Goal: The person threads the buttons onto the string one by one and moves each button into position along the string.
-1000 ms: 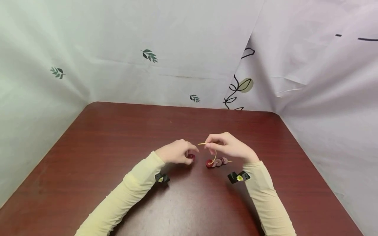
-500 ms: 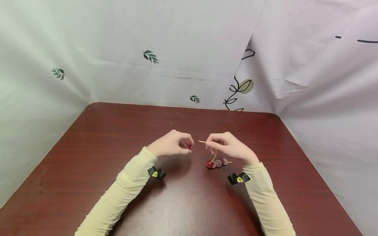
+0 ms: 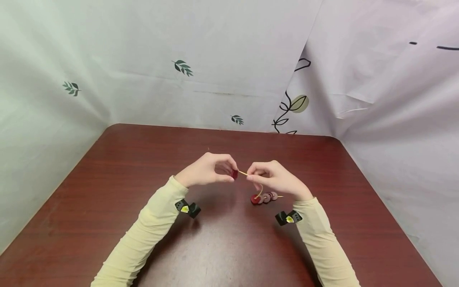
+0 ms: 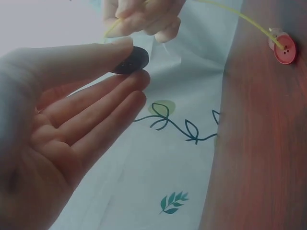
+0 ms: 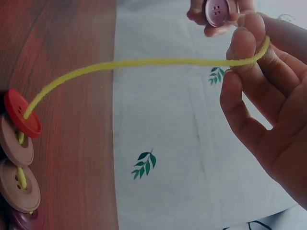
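My left hand (image 3: pixel 209 170) pinches a dark red button (image 3: pixel 234 174) by its edge, above the table. Four small holes show in that button's face (image 5: pixel 217 12) in the right wrist view. Close on the right, my right hand (image 3: pixel 277 177) pinches a yellow cord (image 5: pixel 158 62) between thumb and fingers. The cord's free end points at the held button; whether it sits in a hole I cannot tell. Below the right hand the cord runs down to a red button (image 3: pixel 255 199) at the head of a threaded row of pinkish-brown buttons (image 5: pixel 20 186) lying on the table.
The reddish-brown wooden table (image 3: pixel 161 151) has rounded far corners. White cloth (image 3: pixel 143 59) with leaf prints hangs behind it and along both sides. Each wrist carries a small black camera, such as the left wrist camera (image 3: pixel 188 208).
My left hand has lifted a dark red button off the table and brought it up to the cord's tip. The right hand has stayed almost in place, holding the cord.
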Demonstrator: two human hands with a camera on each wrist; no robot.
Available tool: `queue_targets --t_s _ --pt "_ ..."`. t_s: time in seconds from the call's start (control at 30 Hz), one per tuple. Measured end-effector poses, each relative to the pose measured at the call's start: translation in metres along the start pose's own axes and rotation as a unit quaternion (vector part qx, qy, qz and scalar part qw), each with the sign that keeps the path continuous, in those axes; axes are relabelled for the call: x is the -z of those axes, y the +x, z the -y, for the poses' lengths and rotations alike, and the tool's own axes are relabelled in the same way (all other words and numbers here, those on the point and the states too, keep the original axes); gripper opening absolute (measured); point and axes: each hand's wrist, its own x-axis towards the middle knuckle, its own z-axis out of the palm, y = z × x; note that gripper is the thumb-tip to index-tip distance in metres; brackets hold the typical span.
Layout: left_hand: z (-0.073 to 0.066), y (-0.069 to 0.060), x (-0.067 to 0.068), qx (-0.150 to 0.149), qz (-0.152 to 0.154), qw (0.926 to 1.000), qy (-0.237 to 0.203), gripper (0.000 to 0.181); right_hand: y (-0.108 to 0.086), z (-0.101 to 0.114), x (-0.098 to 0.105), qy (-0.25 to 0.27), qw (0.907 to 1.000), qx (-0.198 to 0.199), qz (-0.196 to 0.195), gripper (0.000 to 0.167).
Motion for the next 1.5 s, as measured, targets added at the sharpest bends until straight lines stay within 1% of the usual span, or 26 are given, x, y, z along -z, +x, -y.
queue_targets --t_s 0.1,0.23,0.37,0.63,0.83,1.07,1.3,1.5 --pt "-0.001 -0.0002 0.0006 -0.008 -0.004 0.9999 0.007 0.025 0.0005 0.001 -0.0017 0.0 1.0 0.0 -0.004 0.005" --pt "-0.0022 -0.0012 0.0013 -0.015 -0.007 0.9998 0.009 0.026 0.001 0.0026 -0.0043 0.001 1.0 -0.008 -0.002 0.008" --pt "-0.0025 -0.0015 0.0018 -0.016 -0.009 0.9997 0.015 0.026 0.001 0.003 -0.0053 0.0 0.9999 -0.012 0.005 0.011" --pt "-0.004 -0.0011 0.0013 -0.019 -0.005 0.9997 0.012 0.026 0.0037 0.0015 -0.0068 -0.021 0.9997 -0.004 0.008 0.012" --pt "-0.0053 -0.0012 0.001 -0.021 -0.003 0.9997 0.013 0.026 0.0039 0.0015 -0.0075 -0.027 0.9996 -0.008 0.001 0.012" --pt "-0.0049 0.0004 -0.0005 -0.012 0.011 0.9998 0.013 0.025 0.0046 0.0014 -0.0074 -0.027 0.9996 -0.007 0.005 0.012" --pt "-0.0042 0.0013 -0.0021 -0.015 0.011 0.9998 0.012 0.024 0.0053 0.0001 -0.0084 -0.027 0.9996 -0.001 0.007 0.013" --pt "-0.0034 0.0009 -0.0028 -0.009 0.017 0.9998 0.008 0.024 0.006 -0.0012 -0.0098 -0.028 0.9996 0.004 0.009 0.014"
